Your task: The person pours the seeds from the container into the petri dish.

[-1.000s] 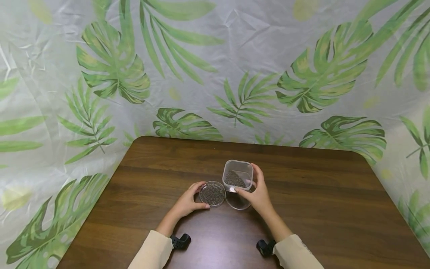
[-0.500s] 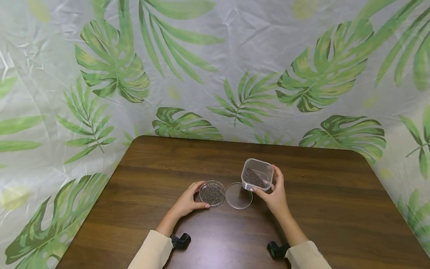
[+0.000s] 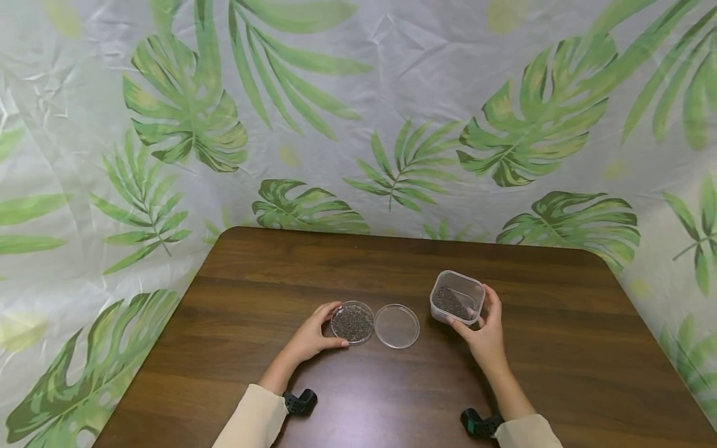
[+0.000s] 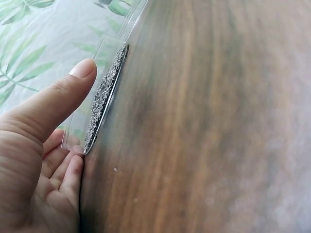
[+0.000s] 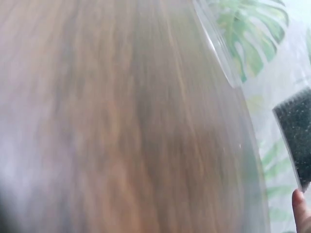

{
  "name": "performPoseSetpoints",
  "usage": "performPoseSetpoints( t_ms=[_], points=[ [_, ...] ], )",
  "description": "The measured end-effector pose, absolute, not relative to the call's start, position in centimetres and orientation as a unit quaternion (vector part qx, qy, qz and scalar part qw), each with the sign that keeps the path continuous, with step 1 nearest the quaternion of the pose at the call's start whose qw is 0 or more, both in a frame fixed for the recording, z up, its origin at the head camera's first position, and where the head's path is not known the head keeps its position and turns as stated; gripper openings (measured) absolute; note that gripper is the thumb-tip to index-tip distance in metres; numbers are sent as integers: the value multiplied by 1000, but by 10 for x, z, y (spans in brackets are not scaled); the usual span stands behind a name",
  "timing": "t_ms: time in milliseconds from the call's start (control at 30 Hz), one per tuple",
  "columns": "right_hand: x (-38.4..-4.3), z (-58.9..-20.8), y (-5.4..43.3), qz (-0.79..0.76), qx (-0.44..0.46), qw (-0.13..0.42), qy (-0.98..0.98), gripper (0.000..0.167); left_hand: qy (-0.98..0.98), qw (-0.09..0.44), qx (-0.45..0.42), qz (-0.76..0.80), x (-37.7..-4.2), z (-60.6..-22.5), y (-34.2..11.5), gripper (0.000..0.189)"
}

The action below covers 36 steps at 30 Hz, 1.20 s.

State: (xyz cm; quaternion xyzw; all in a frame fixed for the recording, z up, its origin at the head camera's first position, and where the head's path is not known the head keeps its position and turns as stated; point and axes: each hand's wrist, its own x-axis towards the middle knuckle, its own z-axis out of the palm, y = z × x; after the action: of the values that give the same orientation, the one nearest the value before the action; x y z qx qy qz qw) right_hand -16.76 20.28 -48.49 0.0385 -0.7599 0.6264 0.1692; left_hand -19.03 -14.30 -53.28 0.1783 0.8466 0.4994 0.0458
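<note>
A clear round petri dish [image 3: 352, 322] with a layer of dark grey granules stands on the table. My left hand [image 3: 313, 333] holds it at the left side, thumb at the near edge and fingers at the far one. In the left wrist view the granules [image 4: 104, 99] lie low against the dish's clear wall. My right hand [image 3: 484, 333] grips a square clear plastic container [image 3: 473, 292], tilted, with similar granules piled at its left side. Between the two hands lies a round clear lid [image 3: 397, 326], flat beside the dish. In the right wrist view the container [image 5: 294, 131] shows only partly.
The dark brown wooden table [image 3: 280, 267] has rounded far corners. Behind it hangs a pale cloth [image 3: 414, 74] printed with green leaves. Black cameras [image 3: 301, 403] are strapped to both wrists.
My right hand has carried the container rightward from above the lid, which is now uncovered. The left hand has stayed at the petri dish.
</note>
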Motion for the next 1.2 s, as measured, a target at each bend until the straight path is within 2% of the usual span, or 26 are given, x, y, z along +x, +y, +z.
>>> performPoseSetpoints(
  t_ms=[400,667,933,1200],
  points=[
    [-165,-504,230,632,-15,197,-750,91,848,49,173,498,-191,-534,-143,84],
    [-173,-530,247,630,-52,214,-744,91,847,51,174,499,-191,-534,-143,84],
    [-164,-511,242,643,-59,198,-738,87,846,43,179,501,-190,-532,-143,84],
    [-160,-505,240,639,-71,177,-745,99,849,46,172,498,-190,-532,-142,84]
  ],
)
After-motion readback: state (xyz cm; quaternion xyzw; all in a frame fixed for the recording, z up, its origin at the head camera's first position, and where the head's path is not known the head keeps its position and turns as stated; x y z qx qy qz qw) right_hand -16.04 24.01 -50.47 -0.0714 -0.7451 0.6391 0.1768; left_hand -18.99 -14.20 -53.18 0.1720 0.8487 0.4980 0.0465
